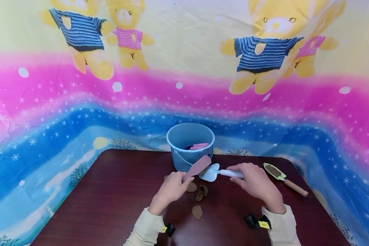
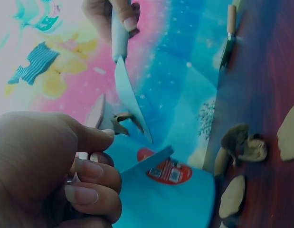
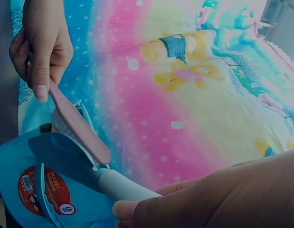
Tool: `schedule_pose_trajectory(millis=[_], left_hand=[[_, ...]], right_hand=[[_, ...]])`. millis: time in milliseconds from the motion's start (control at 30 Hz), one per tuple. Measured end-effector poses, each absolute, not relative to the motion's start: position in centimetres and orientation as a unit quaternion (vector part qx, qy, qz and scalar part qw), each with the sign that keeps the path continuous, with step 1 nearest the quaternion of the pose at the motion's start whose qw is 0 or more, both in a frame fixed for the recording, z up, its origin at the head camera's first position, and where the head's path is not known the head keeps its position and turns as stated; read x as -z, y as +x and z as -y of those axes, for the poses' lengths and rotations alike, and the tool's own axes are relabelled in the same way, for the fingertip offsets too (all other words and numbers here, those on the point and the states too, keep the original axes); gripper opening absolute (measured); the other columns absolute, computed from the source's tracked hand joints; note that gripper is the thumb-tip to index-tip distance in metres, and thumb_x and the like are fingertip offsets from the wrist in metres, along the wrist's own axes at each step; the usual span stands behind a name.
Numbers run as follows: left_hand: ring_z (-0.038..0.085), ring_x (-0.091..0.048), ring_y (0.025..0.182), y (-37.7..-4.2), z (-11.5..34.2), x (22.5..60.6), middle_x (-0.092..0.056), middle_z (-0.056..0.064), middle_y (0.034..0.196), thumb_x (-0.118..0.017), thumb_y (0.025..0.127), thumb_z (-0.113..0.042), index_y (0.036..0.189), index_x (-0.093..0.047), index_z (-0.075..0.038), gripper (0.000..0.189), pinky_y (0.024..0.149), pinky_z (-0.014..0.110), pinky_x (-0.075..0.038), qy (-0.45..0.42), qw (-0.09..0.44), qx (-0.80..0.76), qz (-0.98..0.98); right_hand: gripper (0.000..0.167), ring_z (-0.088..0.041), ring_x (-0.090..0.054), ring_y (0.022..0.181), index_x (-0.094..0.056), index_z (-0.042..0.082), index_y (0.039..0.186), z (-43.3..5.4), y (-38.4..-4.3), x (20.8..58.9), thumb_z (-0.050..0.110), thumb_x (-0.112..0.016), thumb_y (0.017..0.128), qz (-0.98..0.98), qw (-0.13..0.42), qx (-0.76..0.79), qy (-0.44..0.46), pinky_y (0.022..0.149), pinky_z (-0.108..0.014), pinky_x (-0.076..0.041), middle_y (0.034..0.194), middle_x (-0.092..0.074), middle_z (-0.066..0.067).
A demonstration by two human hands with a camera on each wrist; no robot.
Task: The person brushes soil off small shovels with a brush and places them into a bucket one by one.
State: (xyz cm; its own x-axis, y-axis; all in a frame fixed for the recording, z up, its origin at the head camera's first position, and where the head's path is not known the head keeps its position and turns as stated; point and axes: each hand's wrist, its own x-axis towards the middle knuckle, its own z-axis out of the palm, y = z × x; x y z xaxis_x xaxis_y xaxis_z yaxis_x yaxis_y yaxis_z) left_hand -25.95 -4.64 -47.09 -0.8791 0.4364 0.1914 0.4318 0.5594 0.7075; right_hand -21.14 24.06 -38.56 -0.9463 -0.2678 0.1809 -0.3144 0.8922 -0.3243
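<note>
My left hand [image 1: 169,192] grips a pink brush [image 1: 199,166] by its handle, and white bristles [image 3: 66,126] show on its underside in the right wrist view. My right hand [image 1: 255,180] holds a small trowel by its white handle [image 1: 231,173]. The trowel's pale blue blade [image 1: 210,173] lies just under the brush head. In the left wrist view, a curled brown piece [image 2: 122,121] sits between brush and blade. Both tools are in front of a blue bucket [image 1: 179,158], above the table. Whether the bristles touch the blade is unclear.
Several flat brown clay-like pieces [image 1: 197,212] lie on the dark table [image 1: 110,198], one of them crumpled [image 1: 201,193]. Pink handles [image 1: 199,146] stick up inside the bucket. A green trowel with a wooden handle [image 1: 296,187] rests at the right edge. Printed cloth hangs behind.
</note>
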Motion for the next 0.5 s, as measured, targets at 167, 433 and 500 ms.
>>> schedule_pose_trajectory(millis=[167, 433, 500], left_hand=[[0.01, -0.038, 0.046, -26.3, 5.3, 47.3, -0.043, -0.004, 0.056, -0.06, 0.103, -0.028, 0.08, -0.061, -0.012, 0.029, 0.045, 0.023, -0.034, 0.228, 0.004, -0.396, -0.889], [0.009, -0.041, 0.047, -26.9, 5.9, 47.4, -0.047, -0.003, 0.057, -0.062, 0.103, -0.028, 0.083, -0.062, -0.014, 0.024, 0.044, 0.025, -0.037, 0.22, -0.009, -0.408, -0.886], [0.01, -0.04, 0.047, -27.1, 6.1, 47.3, -0.046, -0.003, 0.056, -0.062, 0.103, -0.027, 0.081, -0.061, -0.013, 0.026, 0.043, 0.025, -0.035, 0.216, -0.015, -0.409, -0.886]], right_hand=[[0.028, -0.014, -0.061, 0.082, -0.076, 0.014, 0.117, -24.4, -21.1, 38.6, 0.014, -0.079, 0.089, 0.966, 0.069, -0.191, 0.16, 0.07, -0.037, -0.047, 0.101, -0.073, -0.001], [0.029, -0.012, -0.056, 0.076, -0.075, 0.012, 0.119, -24.7, -21.1, 38.3, 0.014, -0.078, 0.09, 0.962, 0.077, -0.201, 0.17, 0.067, -0.035, -0.044, 0.1, -0.073, -0.001], [0.03, -0.013, -0.056, 0.077, -0.075, 0.012, 0.119, -24.7, -21.1, 38.2, 0.014, -0.078, 0.089, 0.961, 0.079, -0.201, 0.171, 0.067, -0.035, -0.044, 0.101, -0.073, -0.001]])
